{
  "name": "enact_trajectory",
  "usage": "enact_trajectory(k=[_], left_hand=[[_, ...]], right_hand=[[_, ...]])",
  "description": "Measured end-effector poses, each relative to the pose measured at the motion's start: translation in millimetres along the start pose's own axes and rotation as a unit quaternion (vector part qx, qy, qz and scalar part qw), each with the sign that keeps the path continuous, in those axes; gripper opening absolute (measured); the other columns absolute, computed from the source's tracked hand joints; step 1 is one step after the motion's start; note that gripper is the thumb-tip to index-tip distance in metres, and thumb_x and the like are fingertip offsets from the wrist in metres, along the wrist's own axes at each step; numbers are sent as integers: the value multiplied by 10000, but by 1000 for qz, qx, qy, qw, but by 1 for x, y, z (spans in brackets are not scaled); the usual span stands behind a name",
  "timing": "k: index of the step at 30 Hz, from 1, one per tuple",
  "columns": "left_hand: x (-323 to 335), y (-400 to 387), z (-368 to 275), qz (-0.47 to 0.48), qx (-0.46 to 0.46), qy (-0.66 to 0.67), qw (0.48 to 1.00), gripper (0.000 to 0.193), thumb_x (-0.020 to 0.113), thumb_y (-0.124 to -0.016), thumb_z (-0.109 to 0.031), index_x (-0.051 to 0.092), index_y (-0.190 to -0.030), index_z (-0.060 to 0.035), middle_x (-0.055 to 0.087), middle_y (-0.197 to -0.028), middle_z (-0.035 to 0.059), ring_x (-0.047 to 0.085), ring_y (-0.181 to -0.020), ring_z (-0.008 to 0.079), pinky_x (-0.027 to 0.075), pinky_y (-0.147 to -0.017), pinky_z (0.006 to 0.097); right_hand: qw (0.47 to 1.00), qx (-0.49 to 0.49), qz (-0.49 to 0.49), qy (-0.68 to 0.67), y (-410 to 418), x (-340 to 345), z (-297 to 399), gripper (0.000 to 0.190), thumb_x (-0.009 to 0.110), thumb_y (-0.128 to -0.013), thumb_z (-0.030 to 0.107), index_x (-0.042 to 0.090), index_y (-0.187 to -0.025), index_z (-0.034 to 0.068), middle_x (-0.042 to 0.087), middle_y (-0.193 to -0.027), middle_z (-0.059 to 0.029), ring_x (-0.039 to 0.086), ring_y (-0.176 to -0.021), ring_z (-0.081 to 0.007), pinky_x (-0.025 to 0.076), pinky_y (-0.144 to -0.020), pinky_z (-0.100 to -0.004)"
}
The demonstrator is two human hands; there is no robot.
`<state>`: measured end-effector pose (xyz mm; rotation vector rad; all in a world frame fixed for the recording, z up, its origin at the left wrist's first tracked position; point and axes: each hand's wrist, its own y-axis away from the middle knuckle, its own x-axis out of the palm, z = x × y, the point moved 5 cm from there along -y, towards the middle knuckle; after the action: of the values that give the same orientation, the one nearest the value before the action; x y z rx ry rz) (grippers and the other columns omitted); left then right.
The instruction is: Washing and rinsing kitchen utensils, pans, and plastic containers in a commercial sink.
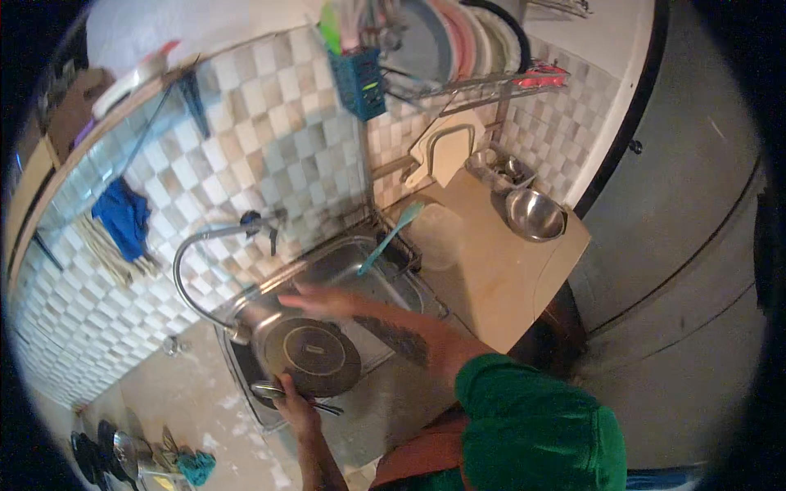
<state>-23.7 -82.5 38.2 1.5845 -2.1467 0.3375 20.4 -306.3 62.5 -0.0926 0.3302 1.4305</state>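
Observation:
My left hand (297,407) grips the near edge of a round, dark plate (331,382). The plate is tilted over the sink, and a ring marks the face turned up to me. In the same hand is a metal spoon (266,390); thin dark handles stick out to the right of the fingers. Beyond the plate, my right hand (325,301) is stretched out over the stainless steel sink (344,258), blurred, with nothing visible in it. A curved faucet spout (178,270) ends just left of the plate. Whether water runs is unclear.
A teal long-handled utensil (390,238) leans across the sink's far right corner. On the counter (503,276) are a steel bowl (535,213) and cutting boards (448,150). A dish rack with plates (424,43) hangs above. Pans (113,451) sit lower left.

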Motion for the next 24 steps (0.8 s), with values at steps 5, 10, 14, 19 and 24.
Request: enact_trajectory(k=[5, 10, 14, 19, 24], left_hand=[[62, 30, 27, 115, 85, -446, 884, 322, 618, -881, -223, 588, -1142, -38, 670, -940, 77, 649, -799, 219, 507, -709, 343], [189, 89, 5, 435, 494, -526, 538, 374, 698, -691, -59, 652, -1059, -108, 649, -1128, 100, 646, -781, 272, 508, -678, 332], [243, 114, 2, 456, 448, -524, 563, 281, 715, -737, -105, 679, -1016, -99, 592, -1183, 86, 632, -760, 202, 506, -608, 320], [252, 119, 8, 387, 344, -398, 757, 196, 651, -842, -112, 666, -1021, -34, 644, -810, 88, 600, -629, 187, 478, -559, 266], [253, 145, 17, 335, 166, -425, 824, 213, 588, -905, -177, 653, -1006, -2, 605, -686, 61, 578, -643, 123, 456, -577, 252]], right_hand=[[946, 72, 45, -312, 143, -29, 6, 692, 542, -879, 491, 448, -1300, -50, 551, -1205, -205, 515, -1165, -279, 443, -956, -469], [976, -127, -82, -157, 201, -101, -78, 435, 556, -876, 282, 557, -1202, -5, 637, -1001, -134, 615, -915, -210, 511, -815, -406], [918, -181, -342, -88, 316, -163, 9, 407, 502, -898, 159, 492, -1281, 20, 611, -1071, -162, 597, -899, -248, 488, -794, -369], [767, -422, -433, 213, 397, -263, 84, 492, 479, -861, 32, 443, -1350, 64, 578, -1195, -223, 602, -1053, -362, 470, -896, -410], [635, -471, -509, 340, 395, -359, 197, 581, 502, -789, -48, 448, -1348, 101, 588, -1151, -232, 594, -1030, -392, 493, -862, -420]])
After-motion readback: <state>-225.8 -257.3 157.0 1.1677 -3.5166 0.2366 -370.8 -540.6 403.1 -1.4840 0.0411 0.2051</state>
